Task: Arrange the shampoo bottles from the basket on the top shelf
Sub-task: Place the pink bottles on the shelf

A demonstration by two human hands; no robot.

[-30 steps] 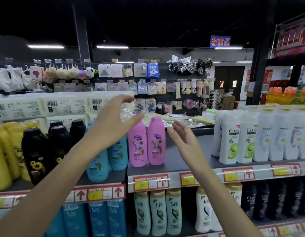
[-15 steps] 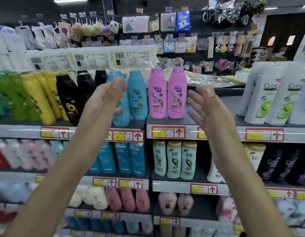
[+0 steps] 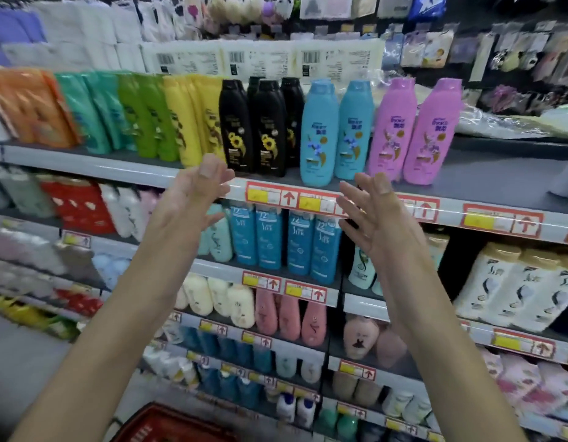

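Note:
Two pink shampoo bottles (image 3: 413, 129) stand upright on the top shelf (image 3: 486, 178), right of two light blue bottles (image 3: 337, 129) and some black sunflower bottles (image 3: 254, 126). My left hand (image 3: 193, 199) is raised in front of the shelf edge below the black bottles, fingers relaxed, holding nothing. My right hand (image 3: 375, 218) hangs open below the pink and blue bottles, also empty. The red basket (image 3: 168, 422) shows only its rim at the bottom edge; its contents are hidden.
Yellow, green, teal and orange bottles (image 3: 123, 113) fill the top shelf's left part. Bare shelf lies right of the pink bottles. Lower shelves hold blue bottles (image 3: 286, 244), cream and pink ones. Packaged goods hang behind the top shelf.
The view has tilted down and left, bringing the lower shelves and basket rim into sight. Both hands have dropped from bottle height to below the top shelf's edge, still empty.

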